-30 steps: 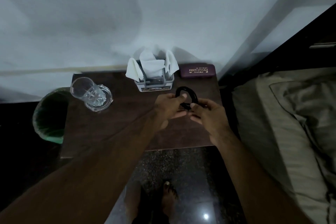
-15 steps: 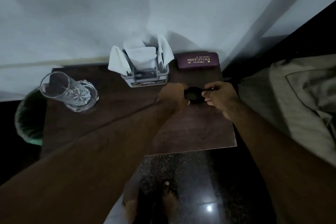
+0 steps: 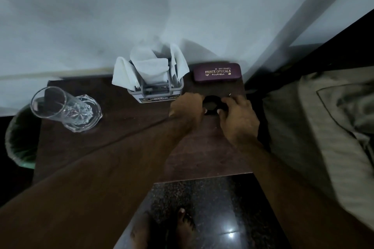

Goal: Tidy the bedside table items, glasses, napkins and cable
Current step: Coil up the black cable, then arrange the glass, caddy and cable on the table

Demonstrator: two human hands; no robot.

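Two hands — left hand (image 3: 187, 107) & right hand (image 3: 238, 116) — pinch a coiled black cable (image 3: 212, 105) on the surface (image 3: 121, 127); light, floppy, prob. springs loose — best held across the loops.

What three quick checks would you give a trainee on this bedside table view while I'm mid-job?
1. True or false: the spectacle case lies open.
2. Which stands nearest the green waste bin? A) napkin holder B) drinking glass C) coiled black cable
3. Fill in: both hands, the left hand and the right hand, are at the ____.

Key
1. False: it lies closed near the wall.
2. B: the glass stands beside a cut-glass bowl at the bedside table's left end.
3. Cable, coiled on the table in front of the case.
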